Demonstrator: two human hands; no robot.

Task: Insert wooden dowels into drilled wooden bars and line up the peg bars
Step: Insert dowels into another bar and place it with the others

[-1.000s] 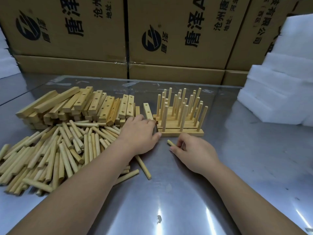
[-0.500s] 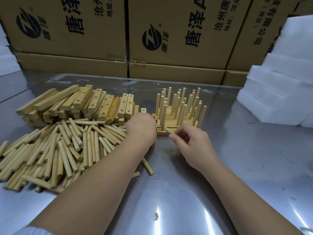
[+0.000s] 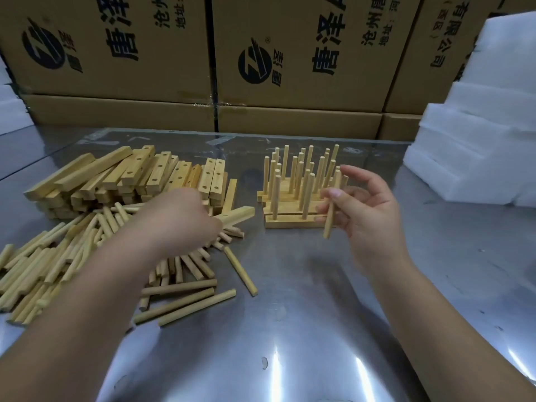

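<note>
On the metal worktop (image 3: 290, 329), several finished peg bars (image 3: 293, 221) stood side by side near the middle of the far edge. Their pegs were upright and their long sides touched, so that part of the job looked done. The exact number of rows was hard to tell behind the pegs.

The right hand (image 3: 368, 207) held a single dowel (image 3: 330, 210) pinched between thumb and fingertips, with the other fingers spread loosely. The dowel was nearly upright, lifted off the worktop, just in front of the right end of the nearest peg bar.

The left hand (image 3: 185, 216) was blurred, but its fingers seemed curled round one end of a drilled bar (image 3: 239, 213). The bar's free end pointed toward the finished rows and none of its holes looked filled.

Much more remained. A stack of bars (image 3: 124, 175) with empty holes lay toward the far left corner. A large heap of dowels (image 3: 58, 262) spread from it to the left edge, and a few strays lay nearer the front. Judged from those piles, the work was at an early stage and the next bar was about to take its first peg.

Cardboard boxes (image 3: 116, 53) lined the far side, and white foam blocks (image 3: 478, 140) sat at the right.
</note>
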